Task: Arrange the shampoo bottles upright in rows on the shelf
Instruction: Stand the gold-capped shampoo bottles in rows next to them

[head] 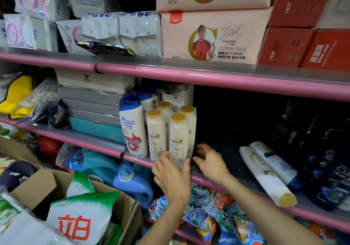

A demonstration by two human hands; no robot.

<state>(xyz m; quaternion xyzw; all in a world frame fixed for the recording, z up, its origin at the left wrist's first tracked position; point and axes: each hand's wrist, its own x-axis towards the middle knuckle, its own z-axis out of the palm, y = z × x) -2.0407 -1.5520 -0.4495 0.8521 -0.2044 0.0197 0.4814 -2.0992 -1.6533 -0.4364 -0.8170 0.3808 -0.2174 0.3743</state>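
Observation:
Several white Pantene bottles with gold caps stand upright in rows on the middle shelf (236,182). My left hand (170,176) grips the base of the front Pantene bottle (179,137). My right hand (209,160) rests on the shelf just right of that bottle, fingers curled beside its base. A white Head & Shoulders bottle (132,125) with a blue cap stands upright to the left. Two white bottles lie flat further right: a gold-capped one (265,178) and a blue-capped one (274,161).
Dark bottles (329,169) stand at the shelf's far right. Stacked flat boxes (92,104) fill the shelf's left. Tissue packs (214,36) and red boxes sit above. Below are a blue detergent jug (132,184), powder bags and a cardboard carton (62,184).

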